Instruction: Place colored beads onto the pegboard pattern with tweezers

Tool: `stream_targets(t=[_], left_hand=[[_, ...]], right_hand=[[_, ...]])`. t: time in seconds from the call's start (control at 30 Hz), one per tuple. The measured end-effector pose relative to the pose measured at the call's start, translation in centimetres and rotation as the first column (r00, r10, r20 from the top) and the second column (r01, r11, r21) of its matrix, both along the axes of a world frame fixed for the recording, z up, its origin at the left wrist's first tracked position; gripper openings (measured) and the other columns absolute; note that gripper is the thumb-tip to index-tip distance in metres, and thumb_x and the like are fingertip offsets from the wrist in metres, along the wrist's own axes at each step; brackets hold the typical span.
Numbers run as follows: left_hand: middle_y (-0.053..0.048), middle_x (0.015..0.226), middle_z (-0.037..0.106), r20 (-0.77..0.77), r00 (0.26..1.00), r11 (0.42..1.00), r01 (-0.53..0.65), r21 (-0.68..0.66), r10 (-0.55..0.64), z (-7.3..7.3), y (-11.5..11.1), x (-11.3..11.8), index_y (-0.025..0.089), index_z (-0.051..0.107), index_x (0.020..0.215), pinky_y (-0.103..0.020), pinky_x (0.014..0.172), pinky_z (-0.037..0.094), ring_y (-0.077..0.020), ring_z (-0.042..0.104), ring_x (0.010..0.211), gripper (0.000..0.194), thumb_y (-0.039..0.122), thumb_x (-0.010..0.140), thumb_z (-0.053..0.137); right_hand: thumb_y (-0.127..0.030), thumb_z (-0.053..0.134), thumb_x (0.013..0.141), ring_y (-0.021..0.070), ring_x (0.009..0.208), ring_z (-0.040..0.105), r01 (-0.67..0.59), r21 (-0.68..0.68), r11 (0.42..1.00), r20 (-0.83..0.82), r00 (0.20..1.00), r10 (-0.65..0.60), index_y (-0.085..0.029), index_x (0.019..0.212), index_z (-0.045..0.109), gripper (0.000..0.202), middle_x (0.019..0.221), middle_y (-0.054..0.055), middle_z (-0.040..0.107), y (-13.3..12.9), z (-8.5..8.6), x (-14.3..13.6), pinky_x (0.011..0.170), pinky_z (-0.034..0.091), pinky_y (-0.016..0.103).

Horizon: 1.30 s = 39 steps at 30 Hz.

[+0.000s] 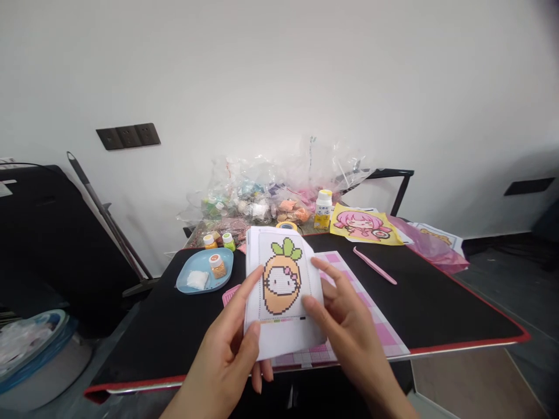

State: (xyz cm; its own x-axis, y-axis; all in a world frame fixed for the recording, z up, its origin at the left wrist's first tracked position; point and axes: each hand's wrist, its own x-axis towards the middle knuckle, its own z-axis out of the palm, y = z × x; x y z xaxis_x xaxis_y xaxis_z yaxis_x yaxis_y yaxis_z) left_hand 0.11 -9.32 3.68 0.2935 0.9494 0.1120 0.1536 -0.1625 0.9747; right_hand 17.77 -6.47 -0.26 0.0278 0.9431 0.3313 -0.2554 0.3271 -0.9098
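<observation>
Between my two hands is a stack of white pattern sheets [286, 337], held up above the table's front edge. Its top sheet shows a pixel drawing of an orange carrot with a white cat face and green leaves. My left hand [236, 337] grips the left edge, thumb in front and fingers behind. My right hand [345, 311] holds the right edge, thumb on the face of the sheet. Below the stack lies a pink checked board [371, 308]. A pink tray [229, 294] is partly hidden behind the sheets.
A blue tray [186, 279] holds a small jar [217, 266] of orange beads and a white packet [198, 280]. A pink pen-like tool [374, 265], a white-and-yellow bottle [323, 209] and a yellow picture [364, 225] lie farther back. Plastic bags [262, 180] pile against the wall.
</observation>
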Motion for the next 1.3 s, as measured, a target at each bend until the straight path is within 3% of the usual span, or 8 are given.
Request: stream_targets(t=[0.07, 0.13, 0.3, 0.43, 0.7, 1.0, 1.17, 1.3], left_hand=[[-0.007, 0.11, 0.069, -0.091, 0.995, 0.991, -0.017, 0.129, 0.029, -0.2, 1.4, -0.6, 0.039, 0.018, 0.153, -0.024, 0.049, 0.055, -0.0122, 0.06, 0.055, 0.065, 0.042, 0.096, 0.048], [-0.01, 0.136, 0.058, -0.174, 0.969, 0.944, -0.116, 0.309, 0.176, 0.1, 3.4, -1.6, 0.039, 0.018, 0.153, -0.029, 0.058, 0.058, -0.0133, 0.063, 0.063, 0.066, 0.039, 0.095, 0.049], [-0.009, 0.134, 0.061, -0.343, 0.716, 0.72, -0.314, 0.619, 0.608, 1.6, 9.5, -5.9, 0.026, 0.04, 0.144, -0.046, 0.093, 0.051, -0.0258, 0.064, 0.098, 0.066, 0.043, 0.083, 0.062], [-0.01, 0.131, 0.061, -0.406, 0.607, 0.668, -0.294, 0.684, 0.683, 1.1, 12.8, -8.5, 0.023, 0.046, 0.139, -0.047, 0.093, 0.05, -0.029, 0.063, 0.101, 0.064, 0.05, 0.082, 0.06], [-0.015, 0.126, 0.06, -0.524, 0.614, 0.792, -0.315, 0.523, 0.59, -1.4, 14.3, -10.1, 0.019, 0.052, 0.131, -0.046, 0.092, 0.047, -0.0358, 0.061, 0.105, 0.074, 0.058, 0.07, 0.067], [-0.005, 0.082, 0.073, -0.55, 0.669, 0.861, -0.318, 0.397, 0.501, -2.1, 15.2, -10.2, 0.021, 0.068, 0.078, -0.035, 0.07, 0.047, -0.0272, 0.065, 0.075, 0.027, 0.047, 0.069, 0.069], [-0.006, 0.093, 0.073, -0.215, 0.842, 0.849, -0.416, 0.326, 0.495, -1.3, 13.9, -8.9, 0.019, 0.061, 0.09, -0.036, 0.082, 0.051, -0.0263, 0.068, 0.091, 0.034, 0.048, 0.074, 0.07], [-0.002, 0.084, 0.072, 0.032, 0.95, 0.94, -0.312, 0.139, 0.31, -0.6, 12.7, -6.7, 0.02, 0.059, 0.089, -0.033, 0.077, 0.053, -0.0215, 0.068, 0.082, 0.032, 0.044, 0.074, 0.074]], right_hand=[[-0.038, 0.067, 0.084, 0.0251, 0.095, 0.071, 0.005, 0.058, 0.998, -0.006, 1.0, -0.005, -0.025, 0.124, 0.044, 0.048, 0.108, 0.009, 0.072, 2.1, 0.8, 1.3, 0.078, 0.061, 0.041], [-0.035, 0.071, 0.079, 0.0253, 0.1, 0.07, 0.168, 0.142, 0.976, 0.018, 0.985, -0.172, -0.025, 0.112, 0.046, 0.042, 0.108, 0.009, 0.071, 5.1, 1.7, 2.9, 0.082, 0.06, 0.042], [-0.035, 0.074, 0.07, 0.0283, 0.099, 0.069, 0.173, 0.123, 0.977, 0.17, 0.966, -0.193, -0.026, 0.099, 0.038, 0.048, 0.107, 0.009, 0.069, 13.5, 2.1, 5.6, 0.08, 0.059, 0.047], [-0.036, 0.073, 0.067, 0.0283, 0.093, 0.07, 0.115, 0.072, 0.991, 0.172, 0.977, -0.126, -0.026, 0.103, 0.035, 0.053, 0.101, 0.009, 0.07, 17.4, 0.0, 5.3, 0.082, 0.058, 0.05], [-0.027, 0.071, 0.068, 0.0304, 0.114, 0.062, 0.153, 0.01, 0.988, 0.281, 0.948, -0.15, -0.025, 0.109, 0.044, 0.049, 0.116, 0.01, 0.066, 19.0, -3.2, 4.4, 0.096, 0.052, 0.051], [-0.02, 0.067, 0.074, 0.0293, 0.11, 0.066, 0.162, -0.109, 0.981, 0.252, 0.959, -0.131, -0.021, 0.119, 0.042, 0.052, 0.121, 0.014, 0.067, 19.0, -3.1, 4.4, 0.094, 0.056, 0.052], [-0.021, 0.065, 0.074, 0.0268, 0.105, 0.069, 0.195, -0.125, 0.973, 0.299, 0.942, -0.15, -0.021, 0.116, 0.042, 0.048, 0.115, 0.014, 0.069, 19.2, -3.5, 4.1, 0.093, 0.057, 0.048], [-0.024, 0.067, 0.072, 0.0273, 0.099, 0.069, 0.259, -0.087, 0.962, 0.349, 0.912, -0.214, -0.018, 0.115, 0.045, 0.049, 0.107, 0.013, 0.069, 19.4, -3.6, 4.3, 0.089, 0.057, 0.048]])
